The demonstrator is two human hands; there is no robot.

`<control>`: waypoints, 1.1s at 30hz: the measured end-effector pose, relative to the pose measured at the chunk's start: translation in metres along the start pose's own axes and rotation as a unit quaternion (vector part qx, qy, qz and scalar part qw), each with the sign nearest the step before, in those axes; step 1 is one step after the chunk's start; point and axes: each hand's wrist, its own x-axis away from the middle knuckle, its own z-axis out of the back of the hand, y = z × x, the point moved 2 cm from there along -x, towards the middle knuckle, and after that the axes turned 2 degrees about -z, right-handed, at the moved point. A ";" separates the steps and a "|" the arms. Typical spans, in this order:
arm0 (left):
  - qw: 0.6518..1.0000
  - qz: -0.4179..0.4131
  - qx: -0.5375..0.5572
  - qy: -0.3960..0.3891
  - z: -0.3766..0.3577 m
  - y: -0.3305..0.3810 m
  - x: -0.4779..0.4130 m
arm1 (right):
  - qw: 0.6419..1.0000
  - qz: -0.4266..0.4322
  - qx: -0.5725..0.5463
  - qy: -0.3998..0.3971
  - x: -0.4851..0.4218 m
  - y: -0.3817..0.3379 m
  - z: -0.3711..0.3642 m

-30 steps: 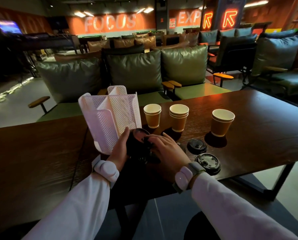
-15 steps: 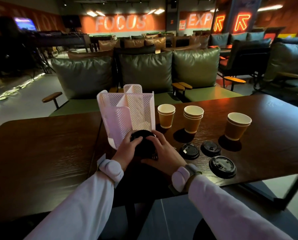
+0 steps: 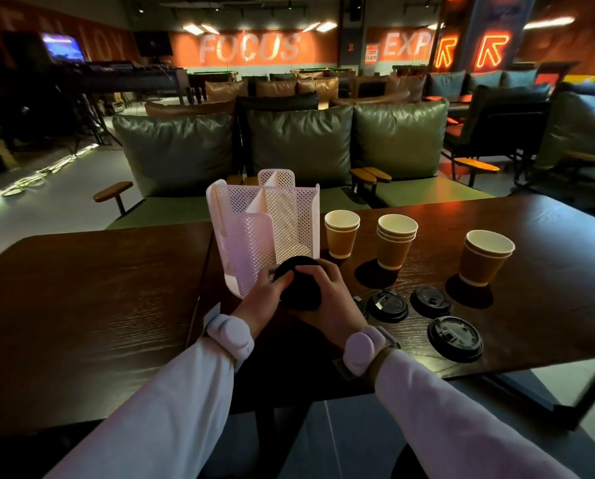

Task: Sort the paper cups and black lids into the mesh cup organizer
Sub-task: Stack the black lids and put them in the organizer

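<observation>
The mesh organizer [image 3: 265, 233] stands leftmost. At its front foot my left hand [image 3: 265, 296] grips the black lid stack [image 3: 301, 292], and my right hand [image 3: 332, 300] curls round its other side. Paper cups [image 3: 396, 245] and loose lids [image 3: 431, 301] sit further right.

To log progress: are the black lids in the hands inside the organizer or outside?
Outside: left hand and right hand hold the black lids before the organizer.

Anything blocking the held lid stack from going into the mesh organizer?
Nothing visible. The left hand and right hand grip the lid stack at the mesh organizer's low front wall. The paper cups and loose lids sit to its right, off the path.
</observation>
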 end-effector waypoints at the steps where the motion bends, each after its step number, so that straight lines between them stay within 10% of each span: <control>1: 1.000 0.000 -0.016 0.001 -0.002 0.000 -0.002 | 1.000 0.000 0.001 0.007 0.000 0.001 0.001; 14: 0.961 0.020 -0.275 -0.005 0.031 -0.003 -0.001 | 0.989 -0.054 0.139 -0.015 -0.021 0.012 -0.001; 33: 0.978 0.031 -0.148 0.142 0.053 -0.007 -0.020 | 0.981 -0.033 0.162 -0.103 -0.050 0.040 -0.051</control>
